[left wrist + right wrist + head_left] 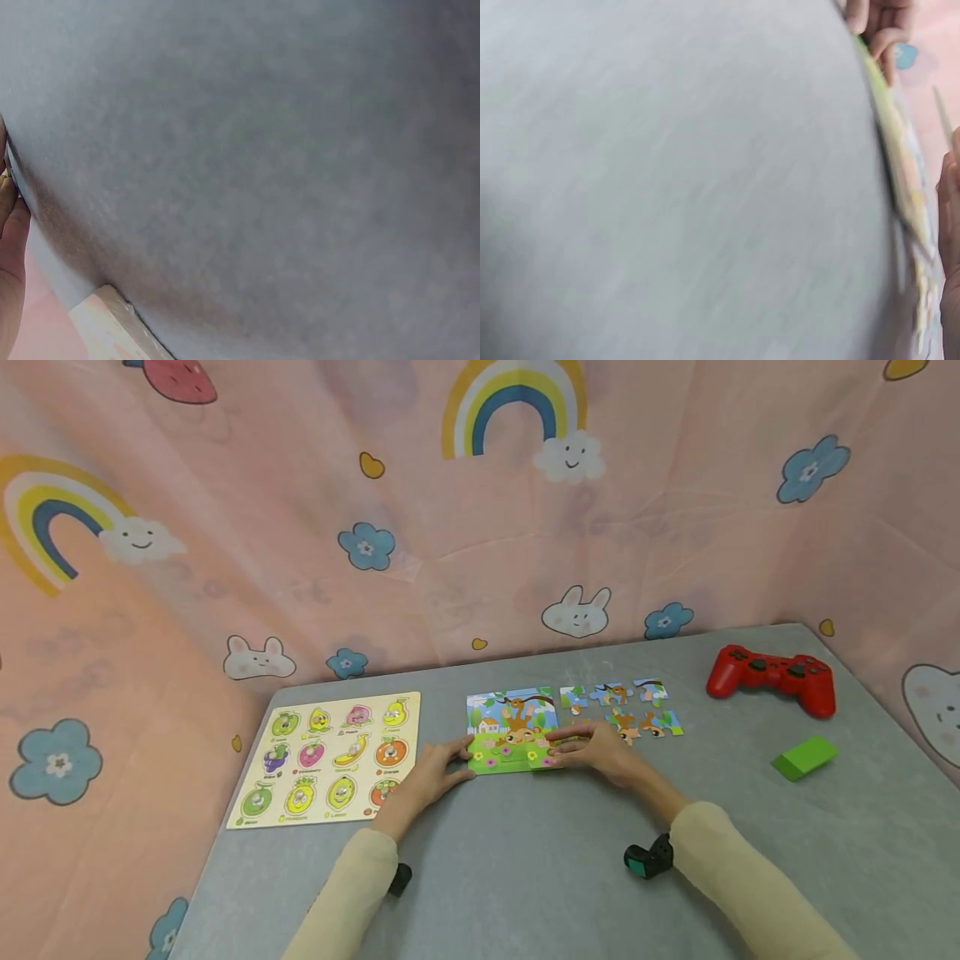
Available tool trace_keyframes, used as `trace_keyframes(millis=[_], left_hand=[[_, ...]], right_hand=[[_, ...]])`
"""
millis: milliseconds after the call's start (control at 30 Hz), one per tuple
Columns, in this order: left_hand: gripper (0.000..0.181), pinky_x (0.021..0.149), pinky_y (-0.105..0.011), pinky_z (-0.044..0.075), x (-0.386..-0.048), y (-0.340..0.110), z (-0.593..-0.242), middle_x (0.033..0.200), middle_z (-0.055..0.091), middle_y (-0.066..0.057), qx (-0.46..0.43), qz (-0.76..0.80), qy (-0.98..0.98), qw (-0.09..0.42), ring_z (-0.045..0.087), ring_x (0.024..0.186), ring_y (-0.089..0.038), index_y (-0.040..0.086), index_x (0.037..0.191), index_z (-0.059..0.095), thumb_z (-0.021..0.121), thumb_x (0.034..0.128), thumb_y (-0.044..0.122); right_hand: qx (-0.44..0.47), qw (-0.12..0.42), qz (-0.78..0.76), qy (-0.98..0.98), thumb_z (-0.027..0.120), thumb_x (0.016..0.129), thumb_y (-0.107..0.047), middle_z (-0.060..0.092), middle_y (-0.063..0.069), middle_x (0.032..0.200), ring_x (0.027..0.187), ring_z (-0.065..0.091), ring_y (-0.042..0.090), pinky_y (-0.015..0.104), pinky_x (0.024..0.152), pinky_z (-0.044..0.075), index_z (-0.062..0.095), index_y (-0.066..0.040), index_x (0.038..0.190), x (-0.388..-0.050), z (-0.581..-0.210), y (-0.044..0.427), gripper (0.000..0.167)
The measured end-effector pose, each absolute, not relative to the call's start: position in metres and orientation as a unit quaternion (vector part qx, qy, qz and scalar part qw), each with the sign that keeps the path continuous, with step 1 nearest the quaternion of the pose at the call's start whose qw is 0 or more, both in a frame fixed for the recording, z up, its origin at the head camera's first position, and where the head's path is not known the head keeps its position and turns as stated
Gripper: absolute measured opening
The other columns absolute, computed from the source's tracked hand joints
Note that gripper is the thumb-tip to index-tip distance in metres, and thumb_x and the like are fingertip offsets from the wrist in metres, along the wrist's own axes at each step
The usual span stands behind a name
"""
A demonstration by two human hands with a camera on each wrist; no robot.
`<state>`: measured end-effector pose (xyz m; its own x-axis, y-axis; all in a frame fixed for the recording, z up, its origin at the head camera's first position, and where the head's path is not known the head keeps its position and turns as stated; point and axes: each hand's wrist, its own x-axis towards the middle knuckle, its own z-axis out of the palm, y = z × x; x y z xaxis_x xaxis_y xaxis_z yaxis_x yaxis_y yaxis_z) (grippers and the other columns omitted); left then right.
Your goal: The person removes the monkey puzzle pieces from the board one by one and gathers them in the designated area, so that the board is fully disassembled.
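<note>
A small jigsaw puzzle (513,714) with a monkey, a house and flowers lies in the middle of the grey table. My left hand (429,777) holds its left edge, thumb near the lower corner and fingers higher up. At the right edge is my right hand (602,750), its fingers over the lower right part of the picture. In the right wrist view a thin, pale puzzle piece (943,112) stands edge-on at the fingers; its face is hidden. Loose puzzle pieces (613,694) lie in two rows just beyond the right hand.
Left of the puzzle lies a cream fruit board (296,764), close to the left forearm. A red game controller (772,674) and a green block (805,758) are on the right. A pink patterned curtain (465,527) hangs behind the table (517,868).
</note>
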<state>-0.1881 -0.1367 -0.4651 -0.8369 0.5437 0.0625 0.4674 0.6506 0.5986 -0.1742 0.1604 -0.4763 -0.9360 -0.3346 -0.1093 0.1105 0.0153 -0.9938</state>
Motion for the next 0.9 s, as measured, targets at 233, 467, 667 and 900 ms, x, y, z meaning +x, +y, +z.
trace_keyframes(millis=[233,467,667,900], left_hand=[[0.058,0.102,-0.042,0.042,-0.188,-0.138,-0.466,0.105,0.071,-0.012,0.273,0.31,0.908,0.065,0.056,0.119,-0.028,-0.007,0.134,0.05,0.074,0.0834,0.01],[0.058,0.104,-0.042,0.04,-0.188,-0.137,-0.465,0.109,0.069,-0.014,0.278,0.311,0.906,0.073,0.053,0.122,-0.03,-0.007,0.135,0.048,0.072,0.0851,0.009],[0.058,0.104,-0.041,0.041,-0.189,-0.137,-0.465,0.109,0.07,-0.013,0.276,0.303,0.909,0.075,0.055,0.12,-0.029,-0.006,0.136,0.049,0.072,0.085,0.01],[0.057,0.103,-0.04,0.041,-0.19,-0.137,-0.466,0.113,0.068,-0.014,0.276,0.306,0.909,0.07,0.055,0.12,-0.029,-0.005,0.134,0.051,0.073,0.0844,0.011]], right_hand=[[-0.086,0.158,-0.685,0.706,0.077,0.077,0.001,0.062,0.025,0.121,0.092,0.068,0.013,0.033,0.08,0.056,0.057,0.014,0.122,-0.164,-0.483,0.182,0.051],[-0.091,0.137,-0.666,0.727,0.079,0.076,-0.003,0.063,0.023,0.119,0.091,0.069,0.012,0.03,0.077,0.056,0.06,0.012,0.12,-0.156,-0.487,0.2,0.05],[-0.088,0.14,-0.653,0.739,0.08,0.076,-0.007,0.062,0.023,0.121,0.092,0.068,0.013,0.03,0.077,0.057,0.061,0.009,0.12,-0.153,-0.488,0.212,0.05],[-0.083,0.14,-0.631,0.758,0.08,0.076,-0.008,0.062,0.024,0.118,0.091,0.067,0.012,0.029,0.076,0.057,0.062,0.008,0.119,-0.153,-0.489,0.222,0.05]])
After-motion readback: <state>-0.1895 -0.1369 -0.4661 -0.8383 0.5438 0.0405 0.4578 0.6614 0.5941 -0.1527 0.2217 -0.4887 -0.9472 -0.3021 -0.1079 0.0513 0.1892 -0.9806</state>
